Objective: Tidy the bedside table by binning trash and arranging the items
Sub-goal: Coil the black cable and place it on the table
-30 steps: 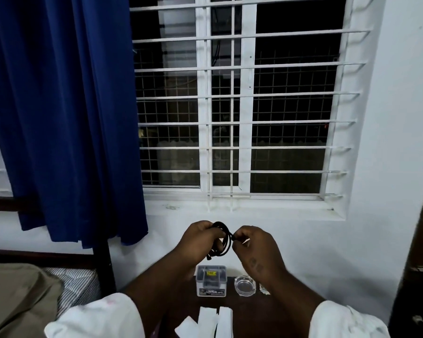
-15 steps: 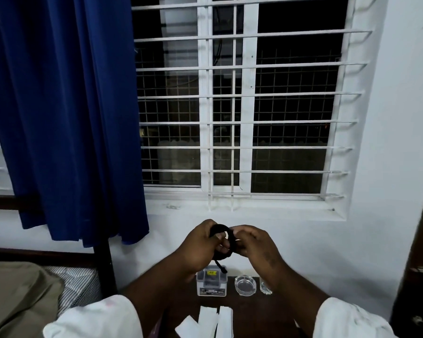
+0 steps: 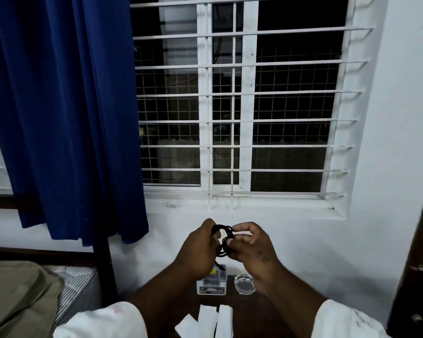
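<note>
Gripped in the left hand (image 3: 198,250), fingers curled round one side: a thin black cord (image 3: 221,240) wound into a small loop. Pinched on the other side by the thumb and fingers of the right hand (image 3: 252,247). Both hands close together, up in the air above the dark brown wooden worktop (image 3: 254,311), clamped on the same cord. Hanging down from the loop toward the worktop, one short loose end.

Just under the hands, at the back of the worktop by the wall: a small clear plastic box (image 3: 211,281) with dark things inside and a label on its front. Just beside it on the right, a round clear glass dish (image 3: 244,284), not touching the box. Nearer the front edge, a few white paper pieces (image 3: 205,320), lying side by side. Between two of them, a thin black line; cannot tell what that is.

At the bottom corners, white sleeves (image 3: 100,323) on both arms.

To the left, a bed with a striped sheet (image 3: 76,286) and a tan blanket (image 3: 17,301). Between bed and worktop, a dark bed post (image 3: 105,272) standing upright. Behind everything, a white wall (image 3: 396,167). Up above, a window with white bars (image 3: 242,118), all dark outside. Over the left part of the window, a long blue curtain (image 3: 66,118) hanging down.
</note>
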Demonstrator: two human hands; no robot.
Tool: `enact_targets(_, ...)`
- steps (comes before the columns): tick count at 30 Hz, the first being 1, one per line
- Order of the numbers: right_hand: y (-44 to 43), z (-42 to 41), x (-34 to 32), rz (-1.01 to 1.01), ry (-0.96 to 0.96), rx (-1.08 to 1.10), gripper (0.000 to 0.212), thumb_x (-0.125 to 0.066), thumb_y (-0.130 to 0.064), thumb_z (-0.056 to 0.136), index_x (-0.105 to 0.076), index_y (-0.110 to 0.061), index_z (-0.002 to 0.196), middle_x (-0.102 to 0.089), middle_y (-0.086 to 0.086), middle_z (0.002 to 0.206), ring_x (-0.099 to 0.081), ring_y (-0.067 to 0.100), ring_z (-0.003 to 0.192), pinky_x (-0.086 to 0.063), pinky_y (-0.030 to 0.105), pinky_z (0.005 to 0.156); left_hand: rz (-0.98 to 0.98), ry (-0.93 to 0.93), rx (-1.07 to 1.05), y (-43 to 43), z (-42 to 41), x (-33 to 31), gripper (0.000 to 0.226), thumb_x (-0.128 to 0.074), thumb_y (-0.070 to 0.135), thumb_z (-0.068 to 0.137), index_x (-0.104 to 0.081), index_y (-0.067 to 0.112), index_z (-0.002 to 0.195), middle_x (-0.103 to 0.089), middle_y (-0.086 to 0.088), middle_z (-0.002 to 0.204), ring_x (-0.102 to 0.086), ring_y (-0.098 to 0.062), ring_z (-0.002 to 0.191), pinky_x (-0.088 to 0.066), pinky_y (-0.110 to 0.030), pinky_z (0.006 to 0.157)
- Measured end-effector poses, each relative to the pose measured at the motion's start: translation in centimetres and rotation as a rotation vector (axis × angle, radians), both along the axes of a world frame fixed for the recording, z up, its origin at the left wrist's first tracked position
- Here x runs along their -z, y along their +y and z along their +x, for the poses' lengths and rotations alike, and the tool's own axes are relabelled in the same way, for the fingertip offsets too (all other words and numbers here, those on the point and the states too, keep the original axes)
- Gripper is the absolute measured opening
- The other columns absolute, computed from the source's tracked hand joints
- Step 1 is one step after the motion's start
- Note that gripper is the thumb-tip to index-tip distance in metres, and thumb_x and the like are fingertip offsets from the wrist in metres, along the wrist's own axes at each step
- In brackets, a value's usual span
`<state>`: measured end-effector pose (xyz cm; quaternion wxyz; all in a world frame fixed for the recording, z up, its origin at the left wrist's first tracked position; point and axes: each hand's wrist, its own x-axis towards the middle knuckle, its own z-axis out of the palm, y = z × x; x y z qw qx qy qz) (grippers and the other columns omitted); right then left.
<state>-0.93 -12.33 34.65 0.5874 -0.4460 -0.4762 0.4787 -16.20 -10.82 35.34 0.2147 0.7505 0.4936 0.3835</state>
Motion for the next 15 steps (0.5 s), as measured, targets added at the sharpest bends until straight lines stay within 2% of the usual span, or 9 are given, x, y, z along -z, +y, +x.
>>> enact_targets(2, 0.1, -0.2, -0.1, -0.067, 0.047, -0.024, 0.024, -0.067, 0.0, 0.089, -0.061, -0.011, 0.109, -0.076, 0.017, 0.098, -0.074, 0.027, 0.088, -0.059, 0.034, 0.076, 0.076, 0.086, -0.001, -0.1, 0.0, 0.1, 0.009, -0.042, 0.009, 0.1, -0.044, 0.017, 0.097, -0.056, 0.005, 0.08, -0.049, -0.012, 0.065, -0.043, -0.033, 0.061)
enact_targets(4, 0.2, -0.2, -0.2, -0.118, 0.083, -0.078, 0.025, -0.064, -0.002, 0.091, -0.062, -0.013, 0.113, -0.074, 0.019, 0.106, -0.072, 0.027, 0.093, -0.058, 0.037, 0.085, 0.099, 0.1, -0.006, -0.1, -0.1, 0.2, 0.011, -0.042, 0.008, 0.099, -0.042, 0.019, 0.097, -0.055, 0.005, 0.076, -0.048, -0.013, 0.061, -0.045, -0.039, 0.059)
enact_targets(6, 0.0, -0.1, -0.3, -0.107, 0.107, -0.111, 0.024, -0.062, -0.001, 0.093, -0.062, -0.012, 0.114, -0.072, 0.019, 0.105, -0.071, 0.027, 0.094, -0.058, 0.04, 0.09, 0.09, 0.102, -0.025, 0.0, -0.1, 0.3, 0.012, -0.04, 0.009, 0.099, -0.041, 0.021, 0.095, -0.056, 0.002, 0.072, -0.049, -0.016, 0.059, -0.05, -0.046, 0.061)
enact_targets(8, -0.3, -0.3, -0.2, -0.058, 0.116, -0.084, 0.023, -0.06, 0.002, 0.094, -0.061, -0.011, 0.113, -0.071, 0.017, 0.098, -0.071, 0.026, 0.088, -0.059, 0.038, 0.086, 0.101, 0.137, -0.039, -0.1, 0.1, 0.4, 0.012, -0.039, 0.012, 0.099, -0.039, 0.023, 0.095, -0.057, -0.001, 0.071, -0.052, -0.021, 0.059, -0.051, -0.05, 0.061)
enact_targets(11, -0.5, -0.9, 0.0, -0.003, 0.126, 0.026, 0.023, -0.058, 0.007, 0.094, -0.059, -0.008, 0.111, -0.071, 0.019, 0.096, -0.069, 0.025, 0.079, -0.059, 0.031, 0.073, 0.121, 0.205, -0.049, -0.1, 0.6, 0.4, 0.013, -0.041, 0.011, 0.096, -0.036, 0.023, 0.095, -0.056, -0.001, 0.07, -0.051, -0.022, 0.059, -0.048, -0.043, 0.057)
enact_targets(15, -0.4, -1.4, 0.2, -0.088, 0.328, 0.021, 0.025, -0.051, 0.006, 0.094, -0.062, -0.007, 0.113, -0.071, 0.018, 0.091, -0.068, 0.027, 0.079, -0.059, 0.04, 0.079, 0.174, 0.289, -0.044, -0.6, 1.0, 0.4, 0.025, -0.045, 0.006, 0.087, -0.031, 0.026, 0.092, -0.053, 0.003, 0.07, -0.045, -0.018, 0.059, -0.037, -0.034, 0.055)
